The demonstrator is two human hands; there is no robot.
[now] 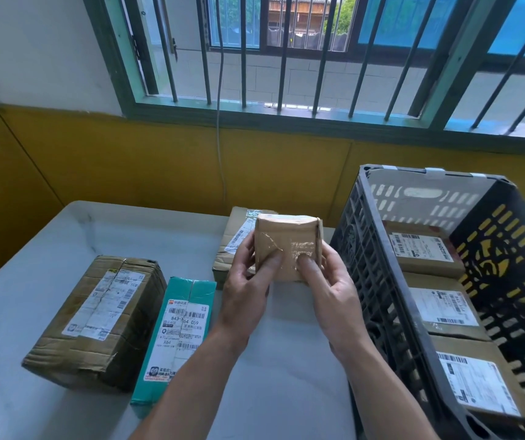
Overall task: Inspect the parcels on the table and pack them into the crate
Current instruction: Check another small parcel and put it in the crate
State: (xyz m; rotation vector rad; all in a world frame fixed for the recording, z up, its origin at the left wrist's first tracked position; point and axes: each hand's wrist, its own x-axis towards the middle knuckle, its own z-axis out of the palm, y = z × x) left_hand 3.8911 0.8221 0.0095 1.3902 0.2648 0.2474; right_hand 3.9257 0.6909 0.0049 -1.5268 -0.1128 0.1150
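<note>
Both hands hold a small taped brown parcel (288,239) up above the table, just left of the crate. My left hand (248,281) grips its left side with the thumb on the front face. My right hand (328,281) grips its right side, thumb pressed on the tape. The dark plastic crate (369,274) stands at the right and holds three labelled brown parcels (423,250) in a row. On the table lie a large brown box (102,315), a teal box (178,335) and another brown box (232,246) partly hidden behind the held parcel.
The white table (32,392) stands against a yellow and white wall. A barred window (286,58) is above, and a thin cable (221,160) hangs down the wall behind the table.
</note>
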